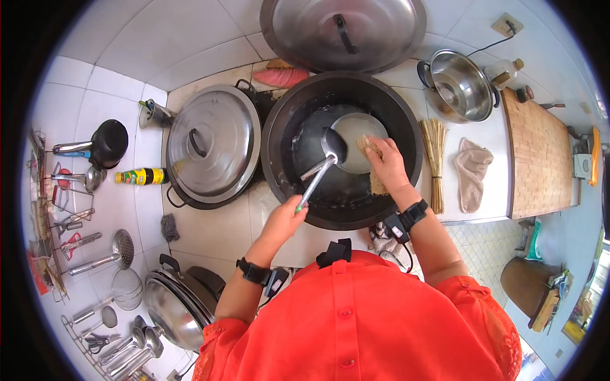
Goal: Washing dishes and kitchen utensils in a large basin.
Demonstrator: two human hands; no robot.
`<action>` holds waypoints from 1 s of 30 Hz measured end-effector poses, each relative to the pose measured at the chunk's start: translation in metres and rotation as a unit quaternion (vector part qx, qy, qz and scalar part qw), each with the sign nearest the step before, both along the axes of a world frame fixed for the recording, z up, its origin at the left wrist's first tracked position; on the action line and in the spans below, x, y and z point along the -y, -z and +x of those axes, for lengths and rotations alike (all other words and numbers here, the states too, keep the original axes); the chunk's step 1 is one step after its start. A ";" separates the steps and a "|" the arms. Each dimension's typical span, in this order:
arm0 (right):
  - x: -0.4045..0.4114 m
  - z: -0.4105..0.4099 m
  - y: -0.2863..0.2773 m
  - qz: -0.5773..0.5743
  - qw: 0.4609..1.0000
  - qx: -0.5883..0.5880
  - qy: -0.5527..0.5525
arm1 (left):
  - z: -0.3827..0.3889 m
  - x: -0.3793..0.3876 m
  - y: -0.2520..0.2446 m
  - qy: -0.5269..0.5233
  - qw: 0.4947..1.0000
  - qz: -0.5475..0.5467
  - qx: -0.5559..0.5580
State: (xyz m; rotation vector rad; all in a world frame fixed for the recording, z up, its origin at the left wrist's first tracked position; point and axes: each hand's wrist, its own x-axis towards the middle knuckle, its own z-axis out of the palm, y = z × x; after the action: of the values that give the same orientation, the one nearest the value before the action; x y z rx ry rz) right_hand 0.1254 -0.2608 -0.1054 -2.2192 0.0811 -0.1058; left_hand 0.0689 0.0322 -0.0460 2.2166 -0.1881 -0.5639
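Observation:
A large dark wok (300, 200) with deep walls lies before me, with cloudy water (310, 128) in its bottom. My left hand (285, 220) grips the green-tipped end of a long metal handle at the wok's near rim. That handle belongs to a metal wok ladle or turner (333, 144), whose dark head is over the water. Inside the wok, my right hand (388, 162) holds a tan, fibrous scrubber (367, 143), seemingly a loofah. More of the same tan material shows below the palm; the hand hides its middle. Whether the scrubber touches the ladle, I cannot tell.
A lidded pot (214, 143) stands left of the wok, and a large metal lid (343, 33) leans behind it. To the right are a bamboo whisk brush (433, 166), a cloth (472, 176), a steel pot (462, 85) and a wooden board (541, 157). Utensils hang at left.

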 end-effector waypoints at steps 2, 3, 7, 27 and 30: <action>-0.017 0.002 -0.026 0.061 0.993 0.097 0.025 | -0.007 0.005 -0.006 -0.075 0.963 -0.136 -0.219; -0.024 -0.001 -0.037 0.062 0.993 0.097 0.027 | -0.012 0.008 -0.007 -0.073 0.964 -0.134 -0.219; -0.039 0.000 -0.049 0.071 0.988 0.134 -0.006 | -0.018 0.023 -0.014 -0.134 0.929 -0.234 -0.252; -0.054 0.018 0.060 -0.129 0.866 -0.299 -0.380 | -0.056 -0.024 -0.006 -0.290 0.727 -0.527 -0.332; -0.061 0.020 0.008 0.041 0.968 -0.104 -0.224 | -0.057 -0.022 0.001 -0.304 0.706 -0.537 -0.347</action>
State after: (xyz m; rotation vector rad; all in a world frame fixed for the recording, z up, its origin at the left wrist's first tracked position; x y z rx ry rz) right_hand 0.1458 -0.2000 -0.1131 -2.1046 -0.2948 0.3730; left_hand 0.0118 0.0541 -0.0472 0.7275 0.4983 -0.6276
